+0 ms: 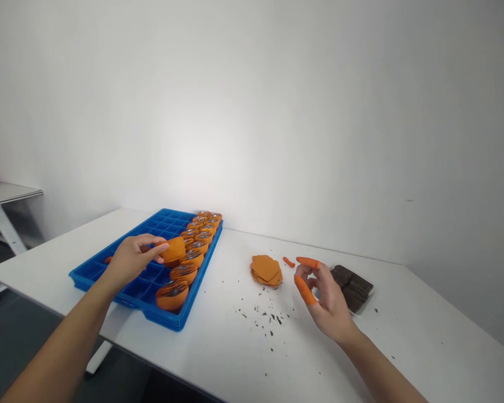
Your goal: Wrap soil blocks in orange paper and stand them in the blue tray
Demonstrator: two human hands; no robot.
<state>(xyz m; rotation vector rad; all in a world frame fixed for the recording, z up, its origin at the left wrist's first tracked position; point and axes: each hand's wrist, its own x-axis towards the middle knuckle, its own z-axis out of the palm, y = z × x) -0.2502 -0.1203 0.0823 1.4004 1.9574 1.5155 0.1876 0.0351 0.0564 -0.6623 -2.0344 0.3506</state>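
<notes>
My left hand (136,254) pinches a curved orange piece (175,250) over the blue compartment tray (180,320), beside the filled cells. Rolled orange pieces with dark, shiny layers inside (172,295) fill the cells along the tray's right side. My right hand (322,288) is raised over the table with thumb and forefinger apart, both in orange finger covers, and nothing between them. To its left lies a stack of flat orange pieces (266,270). Partly behind this hand sits a light tray with dark brown strips (351,286).
A loose orange finger cover (289,262) lies between the stack and my right hand. Dark crumbs (273,319) are scattered over the white table (227,347). A white wall (277,140) stands behind. Another table (8,193) is at the far left.
</notes>
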